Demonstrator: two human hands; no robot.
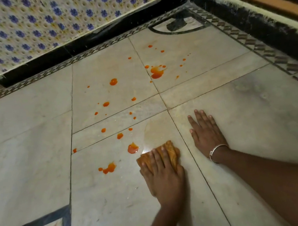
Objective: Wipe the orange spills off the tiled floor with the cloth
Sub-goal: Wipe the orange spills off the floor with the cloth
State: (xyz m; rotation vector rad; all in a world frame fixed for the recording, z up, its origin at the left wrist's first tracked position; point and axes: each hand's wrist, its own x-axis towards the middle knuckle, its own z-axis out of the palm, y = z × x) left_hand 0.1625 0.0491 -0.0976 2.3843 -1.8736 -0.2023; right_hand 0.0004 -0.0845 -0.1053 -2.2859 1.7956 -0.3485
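Fingers of my left hand [162,169] are pressing together on the cloth [169,152]; orange spills [132,148] are dotting the tiled floor [247,120] just left and ahead, right hand [206,134] lying spread alongside.

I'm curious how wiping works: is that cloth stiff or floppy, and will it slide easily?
Probably floppy: the cloth lies crumpled under the left hand. It likely slides easily, since the tiled floor beside it looks wet and glossy.

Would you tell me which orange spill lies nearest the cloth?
The glossy blob just left of the cloth; every other spill lies farther off.
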